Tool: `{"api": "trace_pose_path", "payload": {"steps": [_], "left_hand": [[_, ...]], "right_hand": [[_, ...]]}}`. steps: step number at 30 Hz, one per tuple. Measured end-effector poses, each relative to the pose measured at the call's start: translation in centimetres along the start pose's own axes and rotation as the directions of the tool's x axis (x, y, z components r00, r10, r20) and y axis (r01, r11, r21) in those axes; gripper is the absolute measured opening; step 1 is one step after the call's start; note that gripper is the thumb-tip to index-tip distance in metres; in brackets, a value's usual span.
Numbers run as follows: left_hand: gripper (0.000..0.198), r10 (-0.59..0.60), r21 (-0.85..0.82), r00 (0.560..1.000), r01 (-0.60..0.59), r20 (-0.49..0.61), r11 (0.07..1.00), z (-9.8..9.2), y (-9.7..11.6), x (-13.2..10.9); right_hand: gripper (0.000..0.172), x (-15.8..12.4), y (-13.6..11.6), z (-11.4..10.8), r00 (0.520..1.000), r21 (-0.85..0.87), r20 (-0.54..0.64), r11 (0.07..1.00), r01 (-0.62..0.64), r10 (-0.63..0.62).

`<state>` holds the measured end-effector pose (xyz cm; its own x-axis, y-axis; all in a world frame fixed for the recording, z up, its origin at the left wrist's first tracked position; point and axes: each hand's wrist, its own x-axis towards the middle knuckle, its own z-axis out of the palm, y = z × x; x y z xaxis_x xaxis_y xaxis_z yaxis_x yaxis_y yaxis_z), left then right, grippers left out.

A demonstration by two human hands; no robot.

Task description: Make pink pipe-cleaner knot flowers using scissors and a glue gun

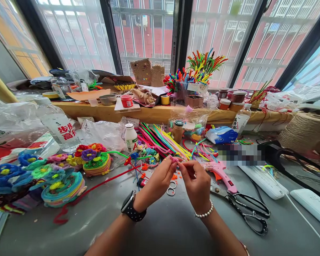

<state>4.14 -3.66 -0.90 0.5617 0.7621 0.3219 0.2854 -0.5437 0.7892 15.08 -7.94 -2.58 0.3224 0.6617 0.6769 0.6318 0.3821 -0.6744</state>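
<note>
My left hand (158, 177), with a watch on its wrist, pinches a small pink pipe cleaner (175, 160). From the other side, the fingertips of my right hand (197, 183) close on the same piece; a beaded bracelet circles that wrist. Most of the piece is hidden by the fingers. Below the hands lie small scissors with ring handles (171, 188) and scattered orange scraps. To the right are a pink glue gun (224, 176) and large black scissors (246, 209). Behind my hands spreads a bundle of coloured pipe cleaners (160, 140).
Fuzzy flowers (42, 172) and a coiled round base (62, 190) crowd the left. A white bottle (130, 138), a brown jar (177, 131) and a large water bottle (57, 124) stand farther back. A white power strip (264, 181) lies right. A cluttered ledge (149, 114) runs below the windows.
</note>
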Motion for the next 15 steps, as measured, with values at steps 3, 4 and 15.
{"api": "trace_pose_path", "payload": {"steps": [3, 4, 15], "left_hand": [[0.027, -0.009, 0.067, 0.998, 0.013, -0.054, 0.998, 0.1, -0.3, 0.0], [0.026, -0.006, 0.099, 0.998, 0.012, -0.068, 0.995, 0.1, -0.4, 0.0], [0.021, 0.119, 0.263, 0.993, -0.111, -0.017, 0.958, -0.2, -1.0, -0.2]], "right_hand": [[0.009, 0.1, -0.2, 0.0, 0.998, 0.036, 0.047, 0.999, -0.038, 0.037], [0.008, 0.2, -0.2, -0.1, 0.997, 0.049, 0.072, 0.998, -0.039, 0.035], [0.033, 1.4, 1.0, -1.9, 0.851, -0.095, 0.446, 0.931, 0.353, -0.277]]}}
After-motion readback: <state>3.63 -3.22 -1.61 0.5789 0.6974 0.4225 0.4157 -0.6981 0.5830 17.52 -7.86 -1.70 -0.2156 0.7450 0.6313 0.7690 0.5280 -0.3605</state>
